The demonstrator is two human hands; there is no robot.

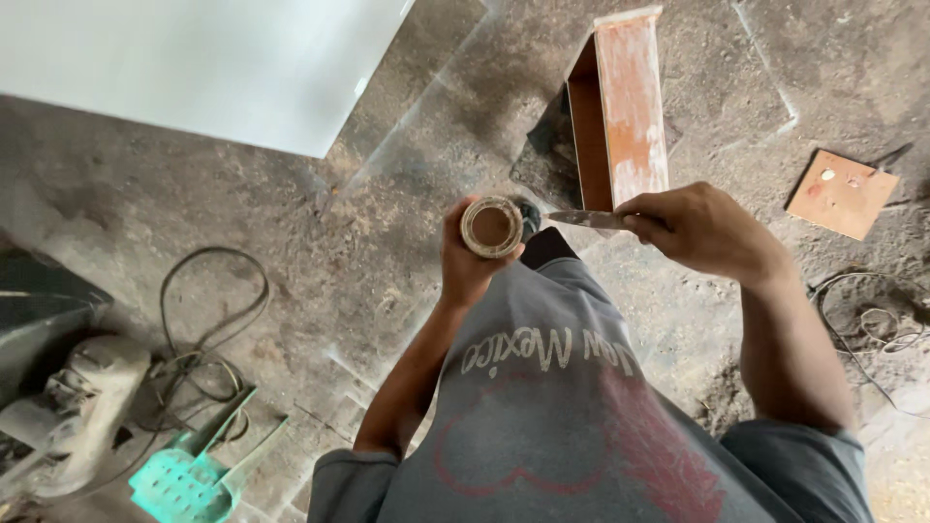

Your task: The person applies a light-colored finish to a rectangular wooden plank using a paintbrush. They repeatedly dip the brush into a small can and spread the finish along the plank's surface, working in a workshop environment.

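Observation:
My left hand (468, 263) grips a small round tin (492, 227) with a pale crusted rim and brown paste inside, held up in front of my chest. My right hand (699, 228) is closed on the handle of a putty knife (584, 219), whose flat metal blade points left toward the tin and stops just short of its rim. Both hands hover above a dusty concrete floor. My grey shirt fills the lower middle of the view.
A reddish wooden open box (620, 107) lies on the floor ahead. A small brown board (843, 192) lies at right, with loose wire (877, 324) nearby. A white panel (194, 63) is at upper left. A power tool (77, 397), black cable (213, 291) and teal plastic piece (189, 475) sit at lower left.

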